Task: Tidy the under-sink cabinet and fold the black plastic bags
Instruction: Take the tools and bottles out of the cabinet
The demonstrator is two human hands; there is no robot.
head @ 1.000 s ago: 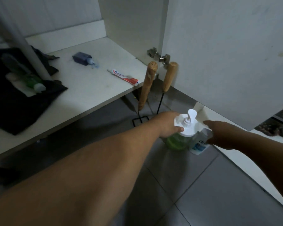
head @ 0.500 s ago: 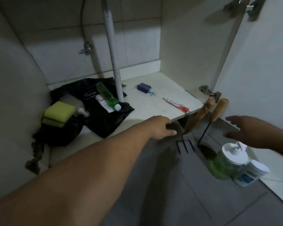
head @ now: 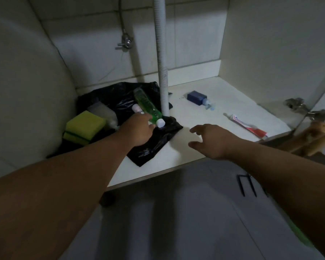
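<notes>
cabinet floor (head: 214,117): white, pale board | black plastic bag (head: 150,147): spread at left, reaching the drain pipe's foot | yellow sponges (head: 83,128): stacked at far left beside the bag | blue bottle (head: 196,98): lying on its side, right of pipe | toothpaste tube (head: 246,126): flat near the front right edge | tiled floor (head: 176,222): grey, below the cabinet edge

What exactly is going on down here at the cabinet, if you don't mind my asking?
A person is clearing the under-sink cabinet. Their left hand reaches the green bottle lying on the black plastic bag; whether it grips is unclear. The right hand hovers open above the shelf. Yellow sponges, a blue bottle and toothpaste remain.
</notes>
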